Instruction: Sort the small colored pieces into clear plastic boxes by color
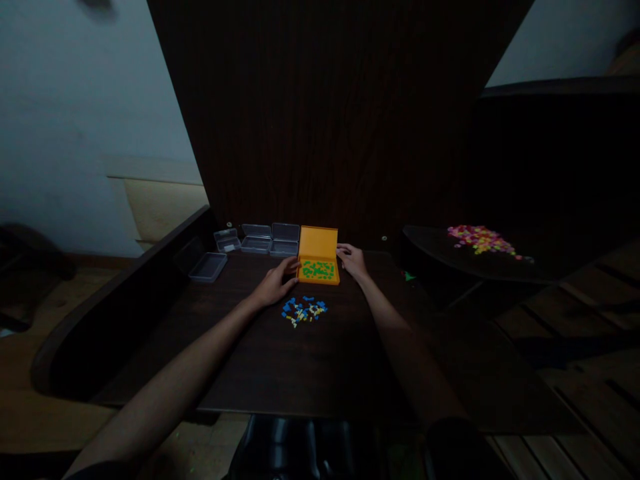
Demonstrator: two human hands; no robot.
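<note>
Flanking the orange box (319, 244), left grip (274, 285) and right grip (353, 261) touch it, loosely open.

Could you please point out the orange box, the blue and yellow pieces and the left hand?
orange box (318, 241): head view, on its raised lid.
blue and yellow pieces (303, 311): head view, the heap's middle.
left hand (274, 285): head view, back of the hand.

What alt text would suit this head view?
Bare hands flank an open orange case holding green pieces on a dark table, left hand at its left side, right hand at its right. Blue and yellow pieces lie nearer; clear plastic boxes stand left.
</note>
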